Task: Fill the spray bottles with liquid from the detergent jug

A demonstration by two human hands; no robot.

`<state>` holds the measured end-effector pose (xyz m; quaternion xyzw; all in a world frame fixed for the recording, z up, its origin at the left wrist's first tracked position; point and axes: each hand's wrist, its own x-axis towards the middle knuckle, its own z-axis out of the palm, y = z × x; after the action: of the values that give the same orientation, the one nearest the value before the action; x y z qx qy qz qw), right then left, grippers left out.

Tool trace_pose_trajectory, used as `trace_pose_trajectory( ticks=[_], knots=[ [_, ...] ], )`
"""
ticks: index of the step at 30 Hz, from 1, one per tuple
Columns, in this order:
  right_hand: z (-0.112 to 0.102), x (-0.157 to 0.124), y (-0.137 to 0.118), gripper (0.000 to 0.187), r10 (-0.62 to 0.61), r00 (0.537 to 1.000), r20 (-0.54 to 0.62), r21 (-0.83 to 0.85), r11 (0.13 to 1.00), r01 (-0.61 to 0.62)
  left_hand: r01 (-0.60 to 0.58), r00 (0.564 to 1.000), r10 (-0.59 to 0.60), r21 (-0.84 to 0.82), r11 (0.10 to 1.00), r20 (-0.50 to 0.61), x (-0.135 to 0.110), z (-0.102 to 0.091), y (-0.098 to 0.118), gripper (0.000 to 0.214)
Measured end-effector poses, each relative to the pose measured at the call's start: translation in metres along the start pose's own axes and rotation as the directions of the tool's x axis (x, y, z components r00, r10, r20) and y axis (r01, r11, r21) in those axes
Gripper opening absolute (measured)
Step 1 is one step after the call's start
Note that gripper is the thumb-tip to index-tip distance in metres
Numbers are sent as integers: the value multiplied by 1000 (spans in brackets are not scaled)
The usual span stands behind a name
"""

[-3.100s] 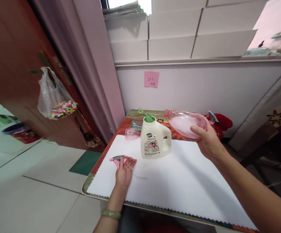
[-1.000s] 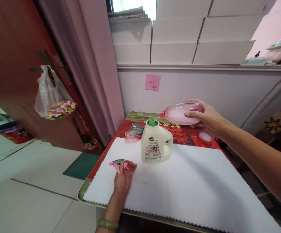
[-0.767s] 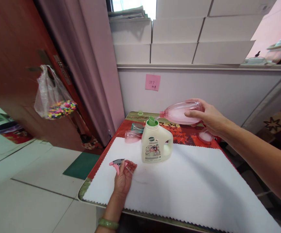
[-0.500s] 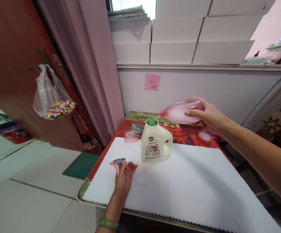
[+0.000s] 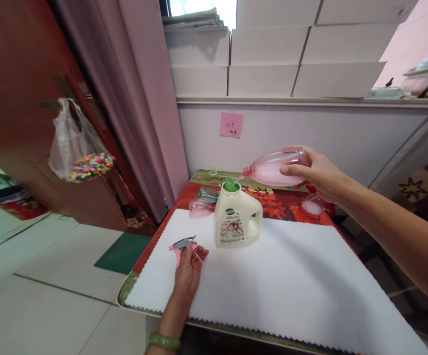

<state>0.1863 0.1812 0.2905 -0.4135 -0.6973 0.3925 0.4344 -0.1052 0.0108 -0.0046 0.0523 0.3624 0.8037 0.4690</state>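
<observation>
Pink bottle (image 5: 276, 168): tipped from neck-up to nearly level since the earliest frame; long axis runs right to left.
Green spout (image 5: 230, 184): in the mouth of the upright jug (image 5: 232, 224), just left of and below the bottle's neck (image 5: 247, 172).
Right hand (image 5: 313, 172): fingers wrapped around the bottle's base end.
Left hand (image 5: 189, 268): farther from the bottle, fingers holding the spray head (image 5: 180, 244).

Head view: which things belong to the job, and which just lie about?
In the job:
pink bottle, in right hand
pink spray head, in left hand
white jug with green spout

Seemingly lying about:
plastic bag on door handle
pink note on wall
green mat on floor
</observation>
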Motion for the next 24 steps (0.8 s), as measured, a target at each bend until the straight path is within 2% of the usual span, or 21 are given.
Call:
trace_pose_trajectory(
  ticks=[9, 17, 24],
  knots=[
    [0, 2, -6, 65, 2, 1000, -13, -50, 999, -2, -30, 999, 29, 34, 999, 19, -1, -1, 0, 49],
    [-3, 2, -10, 68, -14, 1000, 0, -122, 992, 14, -33, 999, 30, 85, 996, 40, -5, 1, 0, 45],
    [-8, 7, -11, 70, -78, 996, 45, -226, 970, 87, -44, 999, 40, 95, 995, 35, -5, 2, 0, 45]
  ],
)
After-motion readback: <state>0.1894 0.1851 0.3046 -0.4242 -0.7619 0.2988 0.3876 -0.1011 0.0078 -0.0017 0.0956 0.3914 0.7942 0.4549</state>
